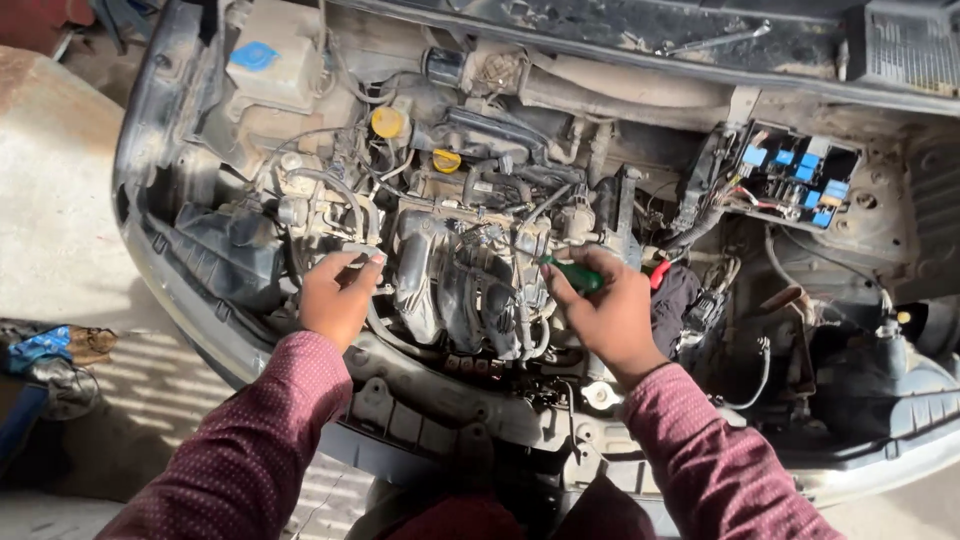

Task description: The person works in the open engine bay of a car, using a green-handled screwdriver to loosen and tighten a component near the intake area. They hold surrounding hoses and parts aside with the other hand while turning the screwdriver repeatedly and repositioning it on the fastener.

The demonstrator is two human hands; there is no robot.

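Screwdriver (572, 275), green handle, held in the right hand (610, 315) over the middle of the open engine bay; fingers wrapped around the handle, thumb on top, shaft pointing left and down toward the grey ribbed manifold (450, 290). Tip hidden among hoses, so what it touches cannot be told. Likely handling: light, stiff, hard plastic grip, probably slippery if oily; best taken around the thick part of the handle, as it is now.

Left hand (338, 298): at the left side of the manifold, fingers curled and pinching a small pale part or hose end (362, 258); too small to identify. Both forearms in dark red knitted sleeves (270, 430).

Around the hands:
- Black hoses and thin wires crossing the manifold, soft and bendable by the look of them.
- Red item (659, 274) just beside the right hand, partly hidden.
- Dark cloth or cover (675, 305) to the right of that hand.

Further out:
- Two yellow caps (387, 122) behind the manifold, one larger than the other.
- White tank with a blue cap (253, 56) at the far left corner.
- Open fuse box with blue relays (800, 175) at the right.
- Spanner (715, 40) lying on the ledge under the windscreen.
- Front bumper edge (200, 330), dusty; concrete ground and a heap of rags (50, 350) at the left.
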